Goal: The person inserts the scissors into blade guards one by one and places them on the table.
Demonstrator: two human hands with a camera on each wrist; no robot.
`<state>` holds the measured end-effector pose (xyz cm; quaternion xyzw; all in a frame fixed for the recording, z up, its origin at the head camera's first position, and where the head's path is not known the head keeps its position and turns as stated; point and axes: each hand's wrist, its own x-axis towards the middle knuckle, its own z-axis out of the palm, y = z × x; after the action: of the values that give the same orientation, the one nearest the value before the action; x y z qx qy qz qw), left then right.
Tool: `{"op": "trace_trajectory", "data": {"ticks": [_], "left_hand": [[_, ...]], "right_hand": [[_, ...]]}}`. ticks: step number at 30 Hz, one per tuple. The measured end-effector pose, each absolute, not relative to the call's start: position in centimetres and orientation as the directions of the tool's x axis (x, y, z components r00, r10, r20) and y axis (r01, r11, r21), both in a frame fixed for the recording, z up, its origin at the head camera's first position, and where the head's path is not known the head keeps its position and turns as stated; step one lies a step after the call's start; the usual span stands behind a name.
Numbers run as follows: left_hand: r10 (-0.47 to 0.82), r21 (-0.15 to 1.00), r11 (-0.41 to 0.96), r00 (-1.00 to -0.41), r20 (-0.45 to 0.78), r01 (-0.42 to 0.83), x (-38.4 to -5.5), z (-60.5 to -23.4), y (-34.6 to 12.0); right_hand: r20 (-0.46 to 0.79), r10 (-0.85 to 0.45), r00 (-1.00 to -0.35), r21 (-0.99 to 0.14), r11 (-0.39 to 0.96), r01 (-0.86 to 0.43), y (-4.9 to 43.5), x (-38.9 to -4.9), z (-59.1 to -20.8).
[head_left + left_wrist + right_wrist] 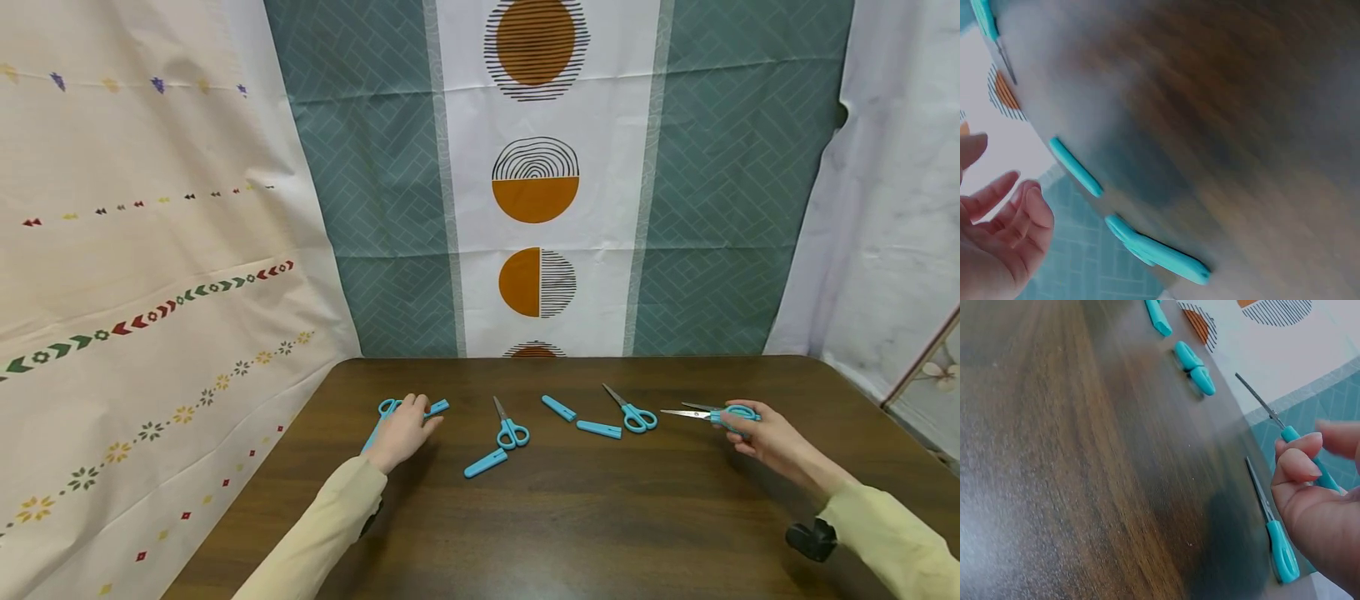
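My right hand (776, 442) grips a pair of scissors (733, 418) by its light-blue handles, blades pointing left. In the right wrist view, the gripped scissors (1292, 435) are raised off the table, while a second pair of scissors (1283, 553) lies below the hand. My left hand (402, 435) is over the table's left side, its fingers loosely bent with nothing in them. Close to it are sheathed scissors (1160, 253) and a loose blue sheath (1075, 165). In the head view, that hand partly covers the sheathed scissors (388, 407).
Bare-bladed scissors (512, 433) lie left of centre, with a blue sheath (486, 463) in front. Two more sheaths, one farther back (558, 407) and one nearer (598, 429), sit beside another pair of scissors (637, 418). Fabric (540, 208) hangs behind the brown table (562, 525).
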<state>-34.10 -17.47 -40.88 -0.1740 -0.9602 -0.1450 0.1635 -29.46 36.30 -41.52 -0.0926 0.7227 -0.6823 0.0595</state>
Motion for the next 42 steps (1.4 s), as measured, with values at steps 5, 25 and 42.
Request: {"op": "trace_trajectory", "data": {"ticks": [5,25,42], "left_hand": [[0.355,0.252,0.86,-0.876,0.327,0.443,-33.8,-40.4,-15.8],[0.503,0.333,0.787,-0.853,0.138,0.519,-32.5,-40.2,-12.5],[0.598,0.263,0.757,-0.796,0.089,0.598,-32.5,-41.4,-11.8]], "right_hand": [[0.041,-0.201,-0.979,-0.983,0.169,-0.076,36.1,-29.7,-41.7],[0.132,-0.238,-0.962,-0.989,0.03,-0.143,35.0,-29.4,-41.5],[0.079,-0.219,-0.972,-0.995,0.048,-0.091,33.6,-29.5,-41.5]]}}
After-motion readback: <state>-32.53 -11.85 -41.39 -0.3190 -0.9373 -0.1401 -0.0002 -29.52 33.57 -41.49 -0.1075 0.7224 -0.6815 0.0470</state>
